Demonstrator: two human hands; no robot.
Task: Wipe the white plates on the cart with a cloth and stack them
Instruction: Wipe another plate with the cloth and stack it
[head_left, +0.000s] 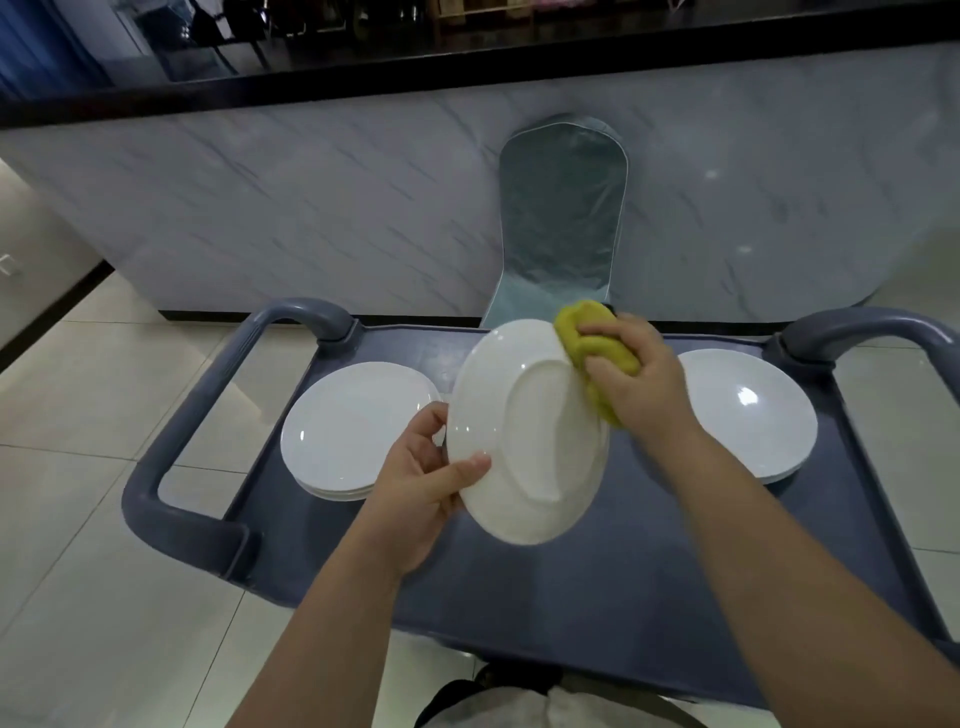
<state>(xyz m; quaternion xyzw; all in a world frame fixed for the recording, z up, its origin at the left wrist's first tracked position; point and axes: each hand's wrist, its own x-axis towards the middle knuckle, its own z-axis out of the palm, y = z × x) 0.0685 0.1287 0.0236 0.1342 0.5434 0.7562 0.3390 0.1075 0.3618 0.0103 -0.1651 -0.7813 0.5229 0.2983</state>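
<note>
My left hand (421, 483) grips the lower left rim of a white plate (524, 431), held tilted above the cart with its underside toward me. My right hand (641, 376) holds a bunched yellow-green cloth (582, 327) and presses it against the plate's upper right rim. A stack of white plates (353, 426) lies on the left of the grey-blue cart (597, 587). Another stack of white plates (753, 410) lies on the right, partly hidden behind my right arm.
The cart has curved grey handles at the left (171, 452) and right (862, 327). A marble-patterned counter front (311, 208) rises behind it, with a chair back wrapped in plastic (563, 208) leaning against it. Pale floor tiles surround the cart.
</note>
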